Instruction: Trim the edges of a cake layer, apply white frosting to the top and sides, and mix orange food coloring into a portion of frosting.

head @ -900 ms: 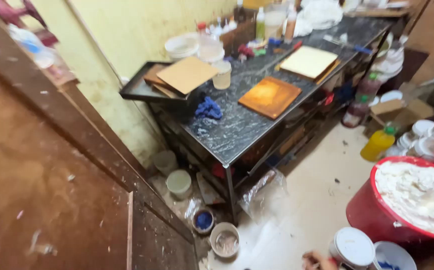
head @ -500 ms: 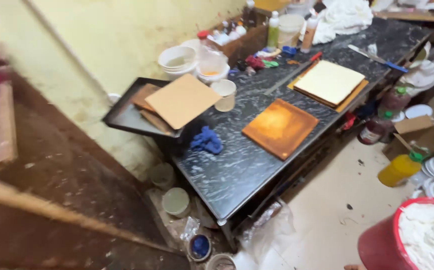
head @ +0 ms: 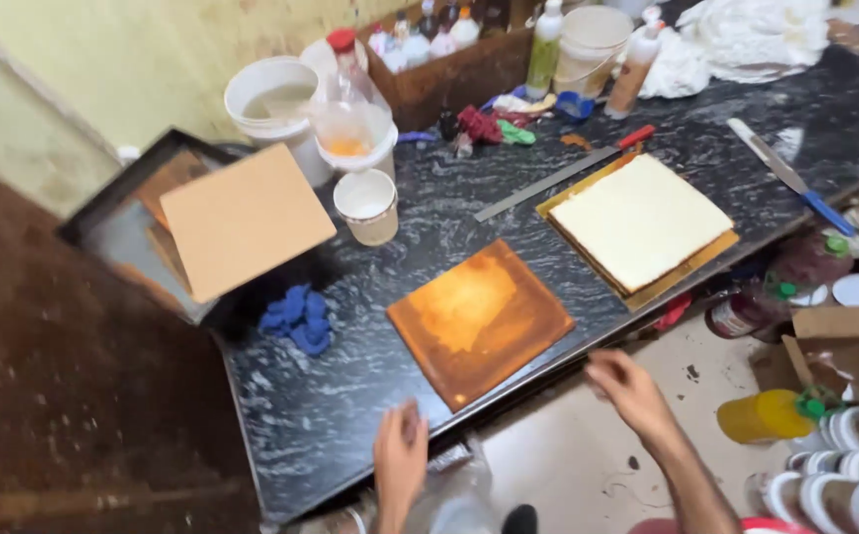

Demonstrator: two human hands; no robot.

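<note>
Presently, items at the near edge of the dark marbled bench [head: 350, 415]:

1. Left hand [head: 400, 460]: fingers loosely spread, palm down, resting at the bench's front edge; holds nothing.
2. Right hand [head: 627, 388]: fingers slightly curled, empty, just off the bench edge, near the lower right corner of the orange-brown tile [head: 479, 321].
3. Orange-brown tile: square, lying flat on the bench, turned cornerwise to me, between my two hands and a little beyond them. Its surface looks glossy and unevenly toned; whether it is wet I cannot tell.
4. Cream-topped slab [head: 642, 220]: sits on a yellowish board, well right of the tile and apart from it.
5. Metal ruler [head: 563, 173] with red end, just behind the slab.
6. Blue cloth [head: 296, 318], crumpled, left of the tile.
7. Small paper cup [head: 368, 205] and plain brown board [head: 242, 218] resting over a dark tray [head: 103, 213], at the rear left.

Handling note, my judgement: I should take the tile by two opposite edges, fingertips under the rims, thumbs off the glossy face, and lift level so it neither smears nor slides off the front edge.
</note>
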